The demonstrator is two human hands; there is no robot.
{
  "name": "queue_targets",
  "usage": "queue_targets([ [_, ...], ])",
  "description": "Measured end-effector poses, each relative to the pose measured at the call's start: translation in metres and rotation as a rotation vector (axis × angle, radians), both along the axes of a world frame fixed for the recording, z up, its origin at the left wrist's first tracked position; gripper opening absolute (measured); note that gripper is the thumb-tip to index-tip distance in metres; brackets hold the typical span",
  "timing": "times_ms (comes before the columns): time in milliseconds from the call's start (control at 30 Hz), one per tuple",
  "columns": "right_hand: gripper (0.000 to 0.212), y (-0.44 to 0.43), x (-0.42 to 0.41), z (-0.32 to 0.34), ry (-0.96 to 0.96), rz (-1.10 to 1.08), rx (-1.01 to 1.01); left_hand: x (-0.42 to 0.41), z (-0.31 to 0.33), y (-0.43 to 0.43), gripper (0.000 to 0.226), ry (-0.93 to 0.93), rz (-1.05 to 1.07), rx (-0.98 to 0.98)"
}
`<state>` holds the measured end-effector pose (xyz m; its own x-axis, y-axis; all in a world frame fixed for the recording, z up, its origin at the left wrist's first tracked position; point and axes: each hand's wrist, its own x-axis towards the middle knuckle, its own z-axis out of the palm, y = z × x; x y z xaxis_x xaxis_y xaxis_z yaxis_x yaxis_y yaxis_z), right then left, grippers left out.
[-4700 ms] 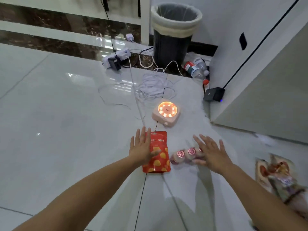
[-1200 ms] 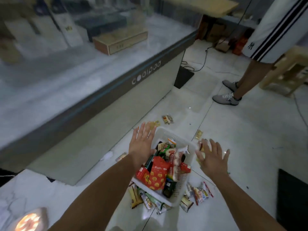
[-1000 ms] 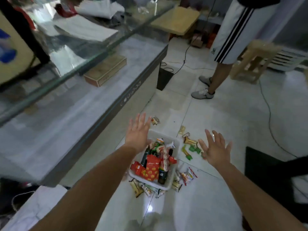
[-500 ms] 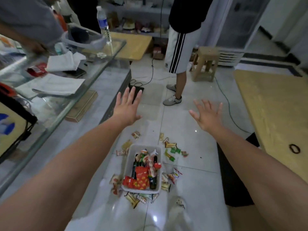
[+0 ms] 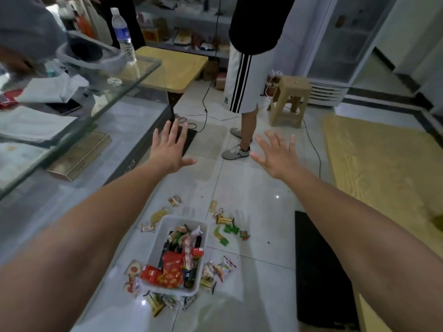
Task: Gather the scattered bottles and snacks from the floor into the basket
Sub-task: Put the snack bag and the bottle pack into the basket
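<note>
A white basket (image 5: 156, 245) stands on the tiled floor far below me, piled with snack packs. On top lies a red pouch with yellow dots (image 5: 171, 271), with dark bottles beside it. Small snack packets (image 5: 226, 227) lie scattered on the tiles around the basket, and more lie at its near end (image 5: 165, 303). My left hand (image 5: 169, 149) and my right hand (image 5: 275, 154) are stretched out in front of me, high above the floor, fingers spread, holding nothing.
A glass counter (image 5: 79, 104) with papers and a water bottle (image 5: 123, 37) runs along the left. A person in striped white shorts (image 5: 241, 92) stands ahead beside a plastic stool (image 5: 288, 101). A black mat (image 5: 321, 271) and a yellow table top (image 5: 383, 168) are on the right.
The red pouch that lay on the floor is now in the basket. The view has risen away from the basket, and both empty hands have lifted with it.
</note>
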<state>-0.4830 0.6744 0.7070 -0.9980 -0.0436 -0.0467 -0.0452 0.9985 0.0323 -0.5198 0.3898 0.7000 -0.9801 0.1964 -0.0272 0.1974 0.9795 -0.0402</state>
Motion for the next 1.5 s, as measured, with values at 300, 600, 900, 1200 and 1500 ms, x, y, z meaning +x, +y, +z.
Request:
queue_targets([
  [300,0.064,0.03,-0.077,-0.012,-0.008,0.095,-0.015,-0.067,-0.008,0.028,0.103,-0.045,0.132,0.051],
  [600,0.063,0.034,-0.244,-0.024,-0.035,0.376,0.01,-0.151,-0.031,0.016,0.088,-0.045,0.413,0.166],
  [900,0.064,0.008,-0.394,-0.038,-0.071,0.68,-0.015,-0.197,-0.027,-0.011,0.09,-0.048,0.728,0.104],
  [1200,0.063,-0.057,-0.515,-0.057,-0.07,1.174,0.003,-0.204,-0.018,0.011,0.091,0.027,1.168,0.092],
  [1500,0.062,-0.096,-0.576,-0.075,-0.109,1.565,0.094,-0.189,-0.04,0.096,0.09,0.047,1.588,0.111],
])
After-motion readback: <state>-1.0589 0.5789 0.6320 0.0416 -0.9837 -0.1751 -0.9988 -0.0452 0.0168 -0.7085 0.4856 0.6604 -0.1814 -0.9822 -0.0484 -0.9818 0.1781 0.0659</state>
